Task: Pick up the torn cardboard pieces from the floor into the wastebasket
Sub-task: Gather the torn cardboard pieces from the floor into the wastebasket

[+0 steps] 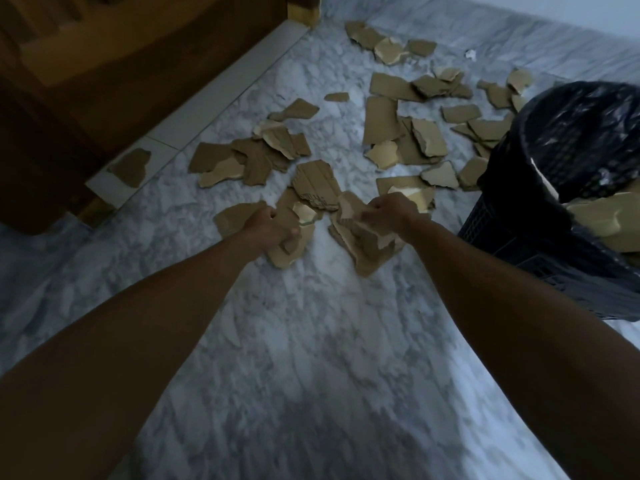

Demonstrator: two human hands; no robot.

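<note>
— Both hands are clenched on cardboard: the left hand (268, 226) has its fingers curled round a small bundle of torn pieces (290, 237), and the right hand (387, 213) grips a thicker stack (363, 242) whose lower edges seem to touch the floor.

— And what lies around those two grips?

— Just beyond the knuckles sits a ridged piece (317, 183). Farther out, a loose heap (242, 164) spreads ahead of the left hand, and more scraps (412, 133) lie ahead of the right, running to the far wall. One scrap (131, 167) rests alone well off to the left, on the pale sill by the wooden furniture (104, 64).

— The wastebasket?

— Off to the right of the right hand, a dark wastebasket (512, 237) lined with a black bag (585, 133), cardboard already poking over its near rim.

— What could go wrong?

— I'd judge the stacks are uneven, so inner pieces could slide out on the lift. The sticking-out cardboard could also block the mouth, and new pieces might tip back onto the marble floor (311, 341). A hard bump might shove the light basket.
</note>
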